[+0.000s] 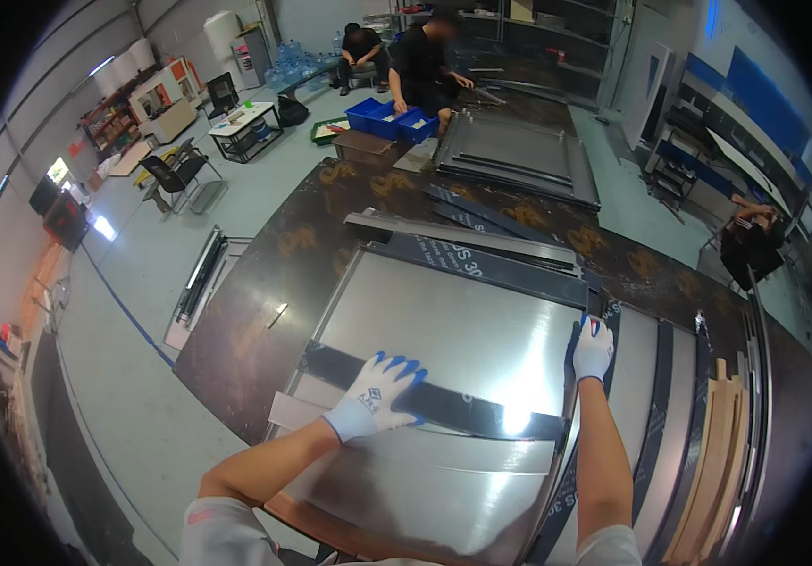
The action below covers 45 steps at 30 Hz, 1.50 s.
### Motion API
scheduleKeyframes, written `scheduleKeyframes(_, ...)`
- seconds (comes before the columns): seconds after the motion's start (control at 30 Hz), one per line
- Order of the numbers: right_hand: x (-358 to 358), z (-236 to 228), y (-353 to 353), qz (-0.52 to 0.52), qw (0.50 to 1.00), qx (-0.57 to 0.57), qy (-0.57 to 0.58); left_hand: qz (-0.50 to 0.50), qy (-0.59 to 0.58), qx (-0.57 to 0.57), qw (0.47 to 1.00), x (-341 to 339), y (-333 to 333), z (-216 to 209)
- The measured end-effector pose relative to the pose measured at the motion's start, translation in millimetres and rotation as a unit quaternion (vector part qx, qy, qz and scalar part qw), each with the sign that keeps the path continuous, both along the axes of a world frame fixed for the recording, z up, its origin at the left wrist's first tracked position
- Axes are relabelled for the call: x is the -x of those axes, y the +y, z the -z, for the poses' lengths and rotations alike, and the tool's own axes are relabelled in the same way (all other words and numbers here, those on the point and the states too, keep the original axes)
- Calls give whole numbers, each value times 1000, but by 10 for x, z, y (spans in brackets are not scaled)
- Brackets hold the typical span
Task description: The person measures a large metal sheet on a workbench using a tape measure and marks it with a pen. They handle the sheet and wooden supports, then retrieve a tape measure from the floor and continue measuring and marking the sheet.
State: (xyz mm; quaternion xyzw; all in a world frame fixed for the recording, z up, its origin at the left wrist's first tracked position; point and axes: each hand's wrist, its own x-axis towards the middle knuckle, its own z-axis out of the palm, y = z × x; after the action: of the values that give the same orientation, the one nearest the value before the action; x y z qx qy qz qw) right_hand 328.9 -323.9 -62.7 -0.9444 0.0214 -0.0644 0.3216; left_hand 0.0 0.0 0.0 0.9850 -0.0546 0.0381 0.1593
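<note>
A shiny metal panel (443, 325) lies in front of me on the dark table. Across its near part runs a dark film strip (481, 407), and another printed dark strip (519, 280) crosses its far edge. My left hand (376, 398), in a white glove with blue fingertips, rests flat on the near strip, fingers spread. At the panel's right edge, near its far corner, my gloved right hand (594, 351) is closed; a bit of red shows at its fingers, but what it grips is too small to make out. A second metal sheet (396, 491) lies nearer my body.
More panels with dark strips (634, 377) and wooden slats (715, 462) lie to the right. Loose metal profiles (462, 236) sit beyond the panel. Stacked frames (519, 156) and blue bins (377, 118) are farther off, near two people. Another person sits at the right.
</note>
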Motion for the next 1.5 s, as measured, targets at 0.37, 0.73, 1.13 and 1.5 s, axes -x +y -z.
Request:
scheduleKeyframes(0.37, 2368, -789, -211, -253, 967, 15, 24, -26, -105, 28, 994, 443, -96, -27)
scheduleKeyframes(0.73, 3667, -741, -231, -201, 969, 132, 47, -46, -57, 210, 975, 1628, -41, -227)
scheduleKeyframes(1.13, 3967, -906, -503, -127, 971, 199, 29, -313, -57, 355, 879, 2712, 1206, 73)
scheduleKeyframes(1.5, 4072, -650, -330, -122, 987, 107, -3, -352, 55, 427, 831, 2915, 858, 509)
